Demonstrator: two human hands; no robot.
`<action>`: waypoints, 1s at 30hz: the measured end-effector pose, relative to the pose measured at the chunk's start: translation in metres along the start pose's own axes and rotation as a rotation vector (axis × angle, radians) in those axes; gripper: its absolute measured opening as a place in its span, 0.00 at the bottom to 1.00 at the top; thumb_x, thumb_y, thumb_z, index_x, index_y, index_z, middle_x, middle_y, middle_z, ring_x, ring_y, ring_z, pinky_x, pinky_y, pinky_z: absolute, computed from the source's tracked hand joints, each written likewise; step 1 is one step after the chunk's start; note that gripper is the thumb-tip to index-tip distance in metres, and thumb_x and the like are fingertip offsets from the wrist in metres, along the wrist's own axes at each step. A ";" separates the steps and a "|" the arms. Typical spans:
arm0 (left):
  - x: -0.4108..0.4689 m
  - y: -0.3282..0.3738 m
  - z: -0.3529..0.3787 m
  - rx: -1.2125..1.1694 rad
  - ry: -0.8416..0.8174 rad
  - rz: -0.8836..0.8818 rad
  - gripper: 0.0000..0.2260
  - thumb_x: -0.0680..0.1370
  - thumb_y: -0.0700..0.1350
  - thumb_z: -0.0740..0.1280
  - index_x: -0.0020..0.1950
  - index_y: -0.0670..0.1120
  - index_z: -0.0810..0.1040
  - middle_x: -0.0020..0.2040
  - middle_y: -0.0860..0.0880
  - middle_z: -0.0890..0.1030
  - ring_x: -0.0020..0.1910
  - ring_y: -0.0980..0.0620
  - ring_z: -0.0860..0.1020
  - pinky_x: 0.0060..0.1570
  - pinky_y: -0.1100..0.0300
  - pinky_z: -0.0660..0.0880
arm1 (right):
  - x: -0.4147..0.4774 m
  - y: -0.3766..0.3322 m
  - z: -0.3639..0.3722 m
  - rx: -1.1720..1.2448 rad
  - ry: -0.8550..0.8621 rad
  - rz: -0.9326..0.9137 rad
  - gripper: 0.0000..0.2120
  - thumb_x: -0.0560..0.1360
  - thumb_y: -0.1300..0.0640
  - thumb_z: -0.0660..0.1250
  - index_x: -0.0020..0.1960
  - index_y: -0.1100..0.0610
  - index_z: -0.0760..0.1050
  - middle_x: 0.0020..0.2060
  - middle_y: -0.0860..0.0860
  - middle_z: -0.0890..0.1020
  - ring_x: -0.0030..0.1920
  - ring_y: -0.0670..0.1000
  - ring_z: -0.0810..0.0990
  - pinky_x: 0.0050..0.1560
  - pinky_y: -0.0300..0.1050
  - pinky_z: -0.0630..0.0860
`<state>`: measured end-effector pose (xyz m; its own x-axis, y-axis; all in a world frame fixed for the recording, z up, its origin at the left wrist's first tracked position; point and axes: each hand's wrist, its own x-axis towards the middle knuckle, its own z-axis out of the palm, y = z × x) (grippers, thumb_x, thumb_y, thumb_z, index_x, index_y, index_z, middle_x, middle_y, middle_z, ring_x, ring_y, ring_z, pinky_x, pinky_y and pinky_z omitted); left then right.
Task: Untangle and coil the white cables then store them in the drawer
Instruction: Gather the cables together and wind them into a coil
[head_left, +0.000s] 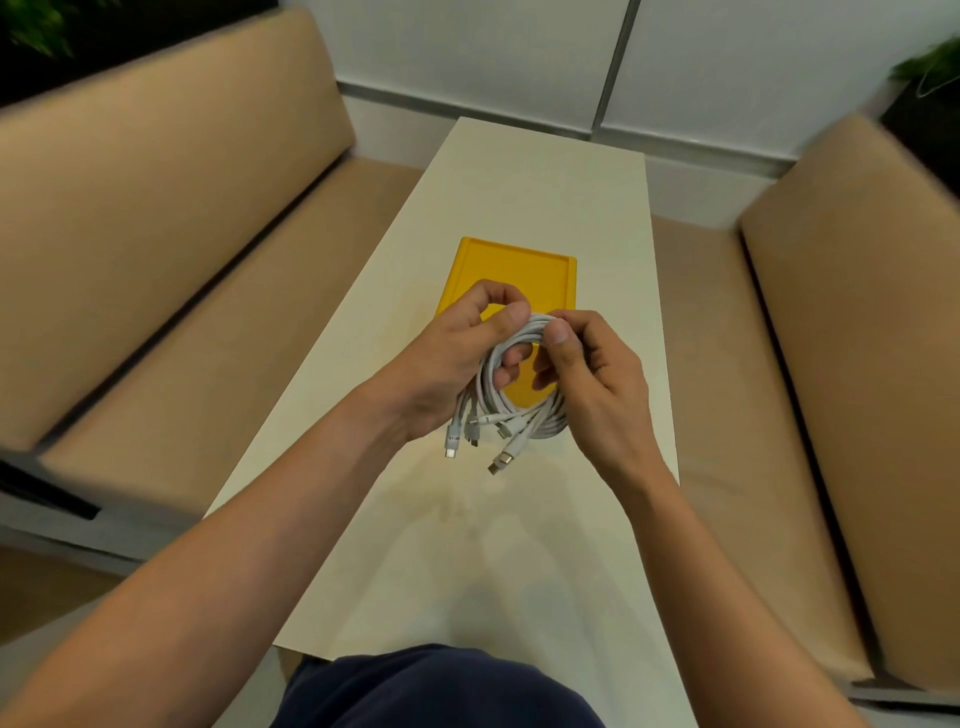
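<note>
Now tan cushioned seats (171, 218) are flanking me on both sides, and the long pale bench (519, 208) is running away from me between them. A yellow drawer (514, 265) is lying flat on the bench near its middle, open side up, partly hidden behind my hands. I am holding the white cables (543, 422) up above its near end as one round coil of several loops, off the bench. My left hand (441, 358) is gripping the coil's left side, thumb lying over the top and fingers curling through the middle. My right hand (597, 384) is pinching the top of the coil between thumb and curled fingers, just beside the left thumb. Several loose connector ends (452, 444) are hanging from the coil's lower left, pointing down toward me.
</note>
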<state>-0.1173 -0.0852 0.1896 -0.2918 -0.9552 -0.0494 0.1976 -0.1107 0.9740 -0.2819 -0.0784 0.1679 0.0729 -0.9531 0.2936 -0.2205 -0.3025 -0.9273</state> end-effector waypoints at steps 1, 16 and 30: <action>0.000 0.000 0.000 0.010 0.008 0.006 0.05 0.86 0.46 0.61 0.58 0.46 0.69 0.33 0.49 0.72 0.30 0.52 0.70 0.29 0.64 0.68 | 0.001 -0.003 -0.001 0.076 -0.034 0.029 0.09 0.86 0.52 0.61 0.60 0.51 0.79 0.39 0.51 0.82 0.38 0.49 0.81 0.43 0.45 0.77; 0.001 -0.005 -0.010 0.025 0.083 0.017 0.06 0.84 0.47 0.65 0.51 0.45 0.75 0.37 0.47 0.80 0.34 0.52 0.75 0.38 0.59 0.73 | 0.009 0.014 -0.001 -0.411 -0.072 -0.317 0.15 0.85 0.56 0.63 0.71 0.55 0.75 0.53 0.52 0.82 0.50 0.49 0.79 0.51 0.46 0.76; -0.012 -0.026 -0.007 0.668 0.103 0.164 0.08 0.86 0.52 0.60 0.63 0.51 0.72 0.46 0.51 0.82 0.44 0.57 0.80 0.43 0.61 0.75 | 0.000 0.032 0.006 -0.436 -0.016 -0.220 0.14 0.85 0.53 0.60 0.66 0.56 0.78 0.54 0.50 0.84 0.52 0.51 0.81 0.52 0.49 0.77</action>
<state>-0.1123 -0.0733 0.1628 -0.2103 -0.9700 0.1217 -0.3962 0.1983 0.8965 -0.2831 -0.0884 0.1373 0.1783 -0.8672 0.4650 -0.5851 -0.4734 -0.6585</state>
